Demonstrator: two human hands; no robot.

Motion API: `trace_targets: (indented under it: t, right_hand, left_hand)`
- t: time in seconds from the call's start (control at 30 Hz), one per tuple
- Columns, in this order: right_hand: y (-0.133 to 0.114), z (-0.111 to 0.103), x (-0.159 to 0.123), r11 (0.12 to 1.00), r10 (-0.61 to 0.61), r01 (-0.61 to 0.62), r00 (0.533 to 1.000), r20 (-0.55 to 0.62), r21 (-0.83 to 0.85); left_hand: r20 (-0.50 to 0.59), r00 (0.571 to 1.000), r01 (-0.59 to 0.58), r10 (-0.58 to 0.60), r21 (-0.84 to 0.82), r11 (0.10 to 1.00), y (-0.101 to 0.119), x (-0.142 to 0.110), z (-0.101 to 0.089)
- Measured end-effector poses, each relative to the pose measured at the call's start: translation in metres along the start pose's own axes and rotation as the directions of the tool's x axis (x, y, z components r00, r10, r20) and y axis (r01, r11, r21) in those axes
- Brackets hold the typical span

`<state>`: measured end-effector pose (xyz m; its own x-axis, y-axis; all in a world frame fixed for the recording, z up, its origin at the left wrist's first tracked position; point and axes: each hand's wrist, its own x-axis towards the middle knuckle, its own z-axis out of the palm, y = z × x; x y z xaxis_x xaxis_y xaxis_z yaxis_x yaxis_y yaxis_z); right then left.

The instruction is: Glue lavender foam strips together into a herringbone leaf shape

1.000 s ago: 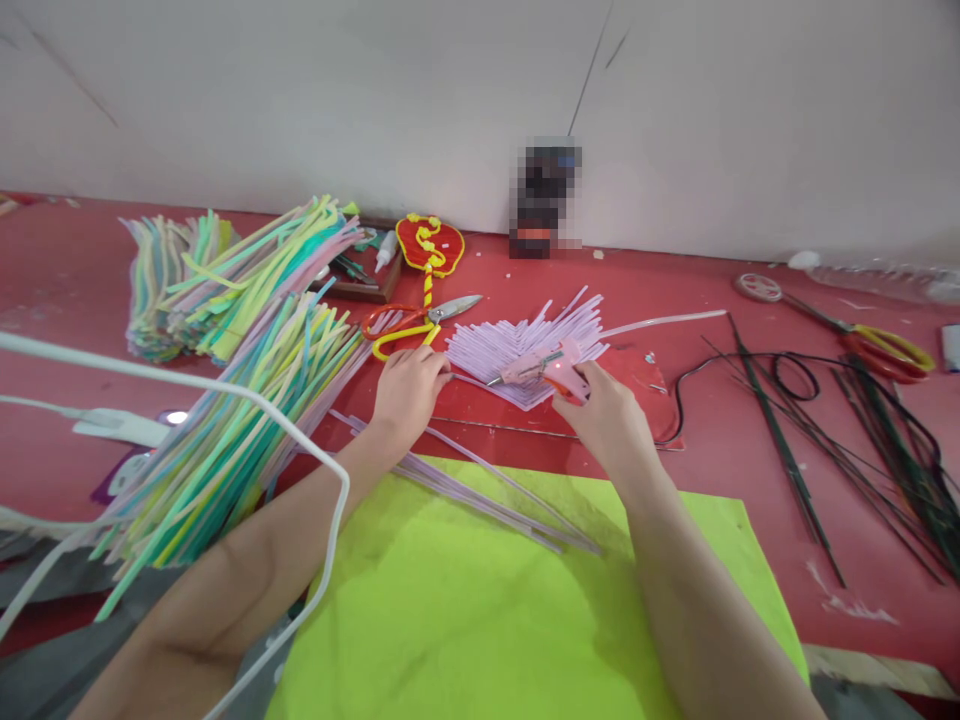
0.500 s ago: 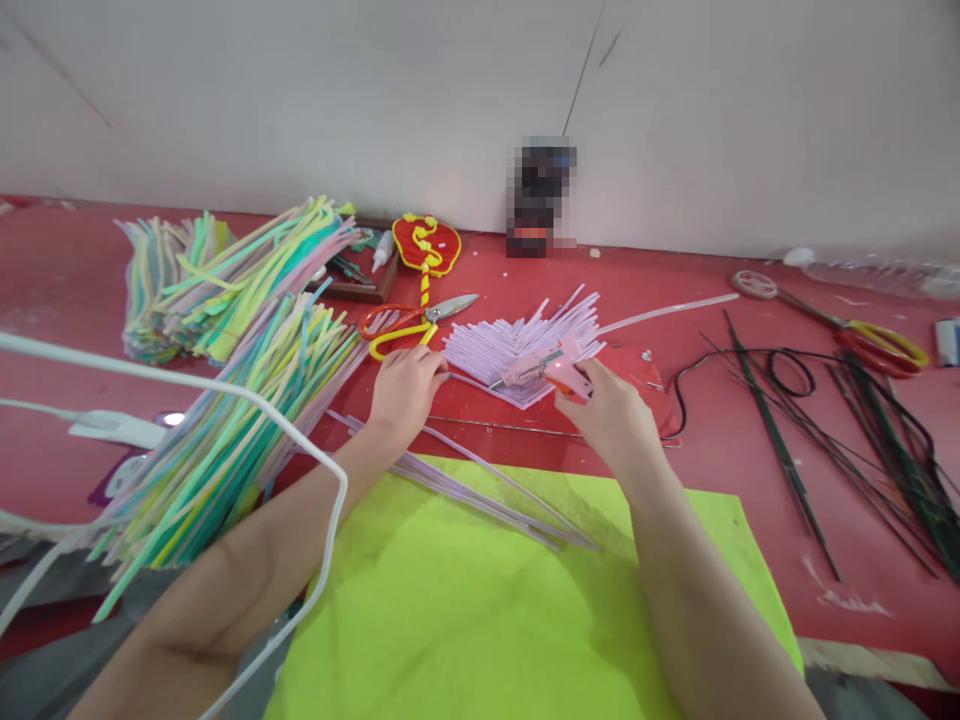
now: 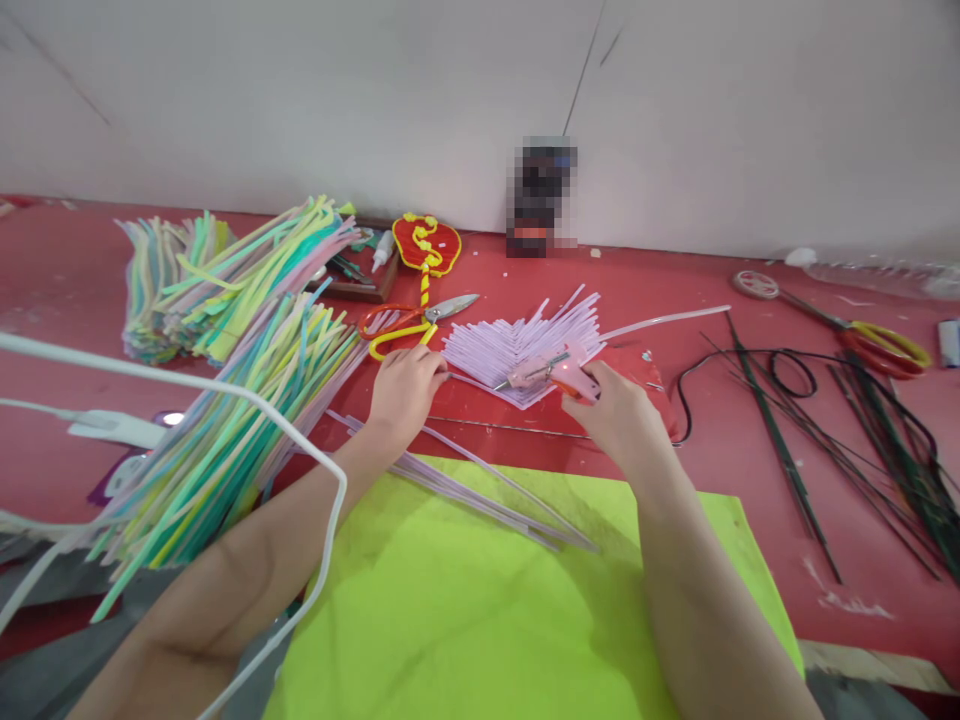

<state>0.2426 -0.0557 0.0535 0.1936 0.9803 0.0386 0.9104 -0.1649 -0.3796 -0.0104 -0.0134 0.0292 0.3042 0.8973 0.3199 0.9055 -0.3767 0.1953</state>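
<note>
My left hand is closed, its thumb and fingers pinching the end of a lilac pipe cleaner. That stem runs along the lower edge of a leaf-like lilac piece, built of short pipe cleaners in a V pattern. My right hand is wrapped round a pink hot glue gun. Its metal nozzle points left, over the lower edge of the piece. A long clear glue stick juts from its back. Scissors with red and yellow handles lie just beyond my left hand.
Bundles of pastel pipe cleaners lie at left, behind a white cable. Loose lilac stems cross the lime-green cloth. At right lie dark thin strips, a black cord and more scissors.
The glue gun and my right hand have shifted slightly right, and the glue stick's far end has dipped a little. My left hand has kept its place.
</note>
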Motion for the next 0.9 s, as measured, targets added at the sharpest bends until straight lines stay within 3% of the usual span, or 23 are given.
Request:
trace_targets:
  t: [0.5, 0.9]
  right_hand:
    - [0.005, -0.003, -0.001, 1.0, -0.016, 0.016, 1.0, -0.018, -0.003]
    - [0.009, -0.01, -0.001, 0.999, 0.048, -0.049, 0.998, 0.05, 0.009]
  left_hand:
    - [0.001, 1.0, 0.009, -0.009, 0.01, 1.0, 0.002, 0.001, -0.002]
    - [-0.006, 1.0, 0.007, -0.007, -0.01, 1.0, 0.0, 0.0, 0.0]
